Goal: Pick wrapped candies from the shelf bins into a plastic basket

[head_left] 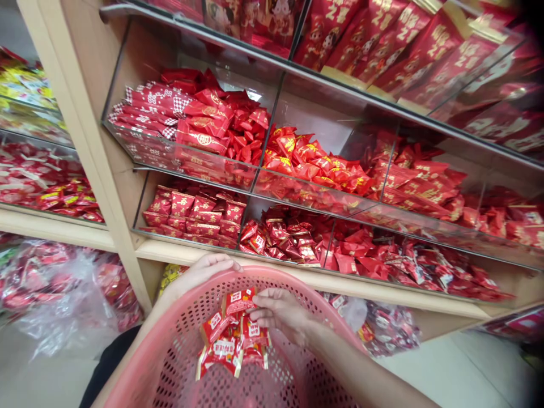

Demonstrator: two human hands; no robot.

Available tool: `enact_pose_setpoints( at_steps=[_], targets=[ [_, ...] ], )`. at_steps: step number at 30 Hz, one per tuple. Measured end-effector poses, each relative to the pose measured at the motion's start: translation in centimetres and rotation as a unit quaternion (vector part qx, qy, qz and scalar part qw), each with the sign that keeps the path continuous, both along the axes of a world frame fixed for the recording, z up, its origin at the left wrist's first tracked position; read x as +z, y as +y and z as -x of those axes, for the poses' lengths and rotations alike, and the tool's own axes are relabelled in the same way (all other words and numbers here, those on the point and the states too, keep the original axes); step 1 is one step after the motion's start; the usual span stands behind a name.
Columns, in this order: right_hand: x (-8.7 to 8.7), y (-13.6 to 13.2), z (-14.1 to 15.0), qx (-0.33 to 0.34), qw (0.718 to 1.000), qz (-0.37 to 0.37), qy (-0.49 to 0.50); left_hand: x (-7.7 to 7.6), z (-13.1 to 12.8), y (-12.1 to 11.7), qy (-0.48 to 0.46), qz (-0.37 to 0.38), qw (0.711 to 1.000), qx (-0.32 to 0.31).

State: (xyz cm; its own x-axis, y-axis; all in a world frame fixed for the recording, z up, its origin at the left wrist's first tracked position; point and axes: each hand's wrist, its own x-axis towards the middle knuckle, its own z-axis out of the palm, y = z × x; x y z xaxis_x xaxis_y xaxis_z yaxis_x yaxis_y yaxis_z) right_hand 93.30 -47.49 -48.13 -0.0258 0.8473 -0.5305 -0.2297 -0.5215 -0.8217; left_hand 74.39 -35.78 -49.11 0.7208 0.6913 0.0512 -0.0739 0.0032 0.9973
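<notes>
Head view: showed right hand (283,313) at lower centre, fingers part-curled, touching topmost red packet (239,301); could not tell whether gripped. Listed also left hand (212,265), fingers bent over rim of pink basket (293,280), lower centre. Contained more red packets (225,347), heaped. Beyond, mid-frame, displayed wooden shelf (382,296) with red-wrapped goods (195,214).

Small red packets (224,348), white lettering, gold edges – heaped at odd angles inside pink perforated basket (176,354).
</notes>
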Motion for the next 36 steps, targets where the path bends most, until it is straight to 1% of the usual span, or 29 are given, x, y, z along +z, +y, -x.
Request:
enact_pose_setpoints(
  at_steps=[3, 8, 10, 12, 13, 14, 15, 17, 19, 21, 22, 23, 24, 26, 29, 32, 36],
  targets=[
    [-0.7, 0.4, 0.0, -0.005, 0.999, -0.009, -0.030, -0.1, 0.0, 0.1, -0.006, -0.001, 1.000, -0.006],
    [-2.0, 0.8, -0.1, -0.012, 0.990, -0.061, -0.128, -0.3, 0.0, 0.2, -0.013, 0.015, 1.000, -0.004],
    [-2.1, 0.6, -0.2, -0.005, 0.980, -0.079, -0.183, -0.4, 0.0, 0.1, -0.014, 0.021, 1.000, -0.002],
    [-1.5, 0.4, -0.5, 0.013, 0.956, -0.121, -0.267, -0.3, -0.1, -0.1, -0.012, 0.027, 1.000, 0.004],
    [-0.8, 0.3, -0.7, 0.025, 0.933, -0.155, -0.323, -0.2, -0.1, -0.3, -0.011, 0.032, 0.999, 0.010],
    [0.1, 0.3, -0.8, 0.036, 0.901, -0.196, -0.385, 0.0, -0.1, -0.4, -0.010, 0.037, 0.999, 0.016],
    [1.2, 0.3, -1.0, 0.046, 0.860, -0.239, -0.449, 0.2, -0.2, -0.6, -0.010, 0.044, 0.999, 0.021],
    [4.0, 0.8, -1.3, 0.063, 0.761, -0.320, -0.561, 0.4, -0.2, -0.8, -0.013, 0.053, 0.998, 0.022],
    [6.8, 1.9, -1.3, 0.088, 0.667, -0.380, -0.635, 0.6, -0.3, -0.9, -0.016, 0.051, 0.998, 0.019],
    [9.0, 3.5, -1.2, 0.115, 0.562, -0.413, -0.707, 0.7, -0.4, -1.0, -0.015, 0.047, 0.999, 0.021],
    [9.7, 4.5, -1.1, 0.122, 0.517, -0.416, -0.738, 0.7, -0.4, -1.0, -0.016, 0.048, 0.998, 0.025],
    [10.2, 5.4, -1.0, 0.130, 0.478, -0.413, -0.765, 0.7, -0.4, -0.9, -0.018, 0.050, 0.998, 0.029],
    [10.4, 6.3, -0.9, 0.136, 0.447, -0.407, -0.785, 0.6, -0.3, -0.9, -0.021, 0.052, 0.998, 0.033],
    [10.4, 7.9, -0.7, 0.144, 0.404, -0.395, -0.813, 0.5, -0.3, -0.8, -0.024, 0.047, 0.998, 0.033],
    [9.8, 9.5, -0.4, 0.144, 0.362, -0.387, -0.836, 0.4, -0.1, -0.6, -0.015, 0.029, 0.999, 0.016],
    [9.4, 10.6, -0.3, 0.142, 0.340, -0.380, -0.848, 0.3, -0.1, -0.6, -0.011, 0.028, 0.999, 0.011],
    [9.3, 11.3, -0.2, 0.164, 0.333, -0.384, -0.845, 0.5, -0.2, -0.7, -0.020, 0.040, 0.999, 0.020]
  ],
)
